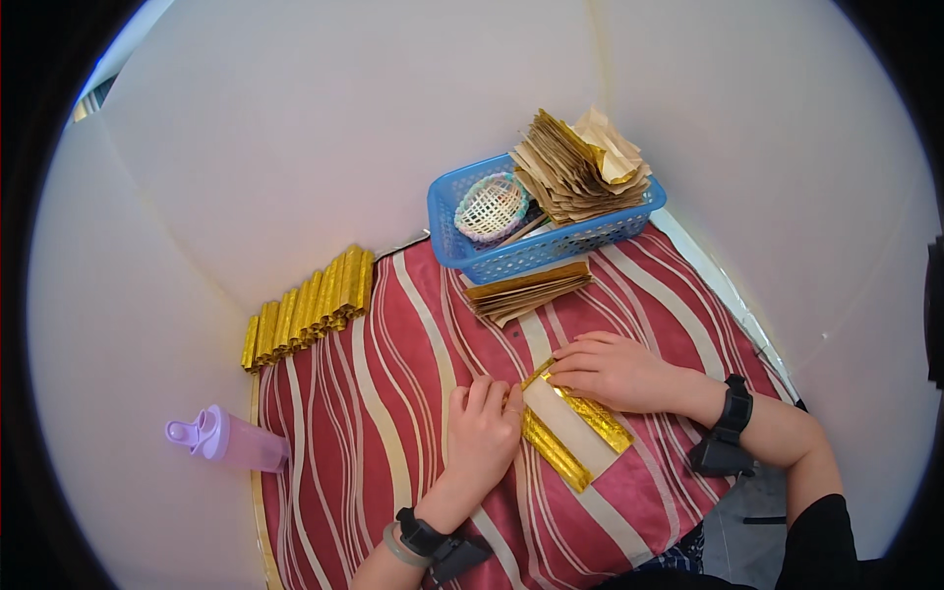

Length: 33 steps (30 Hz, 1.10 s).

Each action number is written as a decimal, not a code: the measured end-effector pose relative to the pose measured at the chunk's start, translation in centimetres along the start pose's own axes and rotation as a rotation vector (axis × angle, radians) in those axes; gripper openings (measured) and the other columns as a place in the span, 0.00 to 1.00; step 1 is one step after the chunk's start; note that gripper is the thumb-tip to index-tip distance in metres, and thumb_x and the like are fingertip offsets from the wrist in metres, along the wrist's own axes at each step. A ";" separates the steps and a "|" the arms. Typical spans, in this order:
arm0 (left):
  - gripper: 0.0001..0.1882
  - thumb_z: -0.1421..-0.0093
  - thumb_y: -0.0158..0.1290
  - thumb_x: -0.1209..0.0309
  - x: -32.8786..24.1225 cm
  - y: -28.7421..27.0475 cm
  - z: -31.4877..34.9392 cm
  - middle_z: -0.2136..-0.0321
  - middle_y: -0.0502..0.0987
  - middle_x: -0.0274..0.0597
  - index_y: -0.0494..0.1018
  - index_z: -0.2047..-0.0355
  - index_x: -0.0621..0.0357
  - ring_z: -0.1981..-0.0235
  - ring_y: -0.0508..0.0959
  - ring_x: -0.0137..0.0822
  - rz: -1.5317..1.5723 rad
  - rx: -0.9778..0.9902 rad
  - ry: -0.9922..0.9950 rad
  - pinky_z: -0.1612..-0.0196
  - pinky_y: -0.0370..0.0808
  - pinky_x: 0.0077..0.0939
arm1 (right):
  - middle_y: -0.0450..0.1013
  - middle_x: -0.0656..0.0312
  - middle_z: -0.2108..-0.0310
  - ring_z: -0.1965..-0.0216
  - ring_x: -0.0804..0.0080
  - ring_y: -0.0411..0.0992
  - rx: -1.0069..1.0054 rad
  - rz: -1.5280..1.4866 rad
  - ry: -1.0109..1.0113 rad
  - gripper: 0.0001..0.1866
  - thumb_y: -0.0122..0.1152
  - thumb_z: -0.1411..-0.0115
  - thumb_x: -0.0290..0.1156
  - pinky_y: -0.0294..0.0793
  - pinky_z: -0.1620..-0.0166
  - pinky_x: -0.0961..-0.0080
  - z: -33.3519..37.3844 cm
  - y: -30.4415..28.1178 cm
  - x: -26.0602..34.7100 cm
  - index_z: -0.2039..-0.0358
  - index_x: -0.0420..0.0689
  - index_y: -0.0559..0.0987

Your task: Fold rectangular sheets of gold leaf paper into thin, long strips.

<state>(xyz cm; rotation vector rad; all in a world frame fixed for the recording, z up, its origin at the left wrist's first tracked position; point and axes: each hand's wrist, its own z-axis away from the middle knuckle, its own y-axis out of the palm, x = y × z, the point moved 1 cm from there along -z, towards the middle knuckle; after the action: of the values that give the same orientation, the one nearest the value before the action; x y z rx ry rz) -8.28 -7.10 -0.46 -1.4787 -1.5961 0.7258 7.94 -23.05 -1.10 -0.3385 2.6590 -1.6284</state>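
Both hands, left (484, 429) and right (618, 372), pressing gold-edged paper (570, 433) on striped cloth (393, 393), blue basket (531, 251) behind

A red cloth with cream stripes (393, 393) covers the work surface. On it lie a row of gold foil rolls (307, 307) at its far left edge, a blue plastic basket (531, 251) at the far end, a fanned stack of brown papers (526, 290) just before the basket, and a gold-edged folded sheet (570, 433) near the front. A lilac bottle (228, 441) lies just off the cloth's left edge.
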 end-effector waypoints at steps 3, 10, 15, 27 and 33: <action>0.17 0.50 0.60 0.67 -1.2 -0.7 -0.1 0.64 0.73 0.39 0.78 0.60 0.61 0.55 0.71 0.39 0.025 0.038 -0.081 0.55 0.64 0.37 | 0.73 0.58 0.53 0.43 0.63 0.67 0.005 -0.090 0.053 0.16 0.56 0.45 0.31 0.61 0.39 0.64 -0.1 0.0 -0.1 0.55 0.42 0.77; 0.26 0.49 0.60 0.62 -3.1 -1.2 0.8 0.56 0.74 0.47 0.74 0.54 0.68 0.51 0.70 0.42 -0.008 0.147 -0.154 0.51 0.65 0.40 | 0.69 0.56 0.46 0.39 0.62 0.64 0.042 -0.099 0.076 0.16 0.51 0.41 0.30 0.56 0.34 0.62 0.0 0.2 0.1 0.53 0.41 0.76; 0.32 0.44 0.57 0.56 -3.5 -0.6 1.4 0.46 0.70 0.62 0.69 0.49 0.74 0.44 0.71 0.51 -0.001 0.216 -0.068 0.38 0.63 0.41 | 0.71 0.56 0.48 0.39 0.61 0.64 0.076 -0.033 0.002 0.18 0.50 0.41 0.29 0.57 0.34 0.62 0.0 -0.1 0.2 0.50 0.39 0.74; 0.36 0.45 0.57 0.52 -1.2 0.1 0.9 0.43 0.68 0.55 0.67 0.44 0.67 0.40 0.68 0.45 0.120 0.234 -0.032 0.39 0.63 0.38 | 0.69 0.53 0.48 0.44 0.57 0.66 0.005 -0.059 0.061 0.20 0.54 0.45 0.26 0.65 0.41 0.64 0.0 -0.1 0.2 0.51 0.38 0.74; 0.34 0.44 0.57 0.55 0.0 0.1 0.9 0.42 0.67 0.55 0.65 0.42 0.65 0.38 0.66 0.46 0.198 0.274 0.015 0.38 0.60 0.47 | 0.70 0.55 0.48 0.42 0.57 0.64 0.109 -0.125 0.207 0.21 0.59 0.45 0.29 0.64 0.40 0.64 0.1 -0.2 0.0 0.50 0.38 0.74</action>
<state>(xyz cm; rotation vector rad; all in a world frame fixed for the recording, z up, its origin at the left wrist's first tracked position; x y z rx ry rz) -8.94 -6.95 -1.00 -1.4453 -1.2917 1.0008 7.98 -23.27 -0.98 -0.3598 2.7274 -1.9373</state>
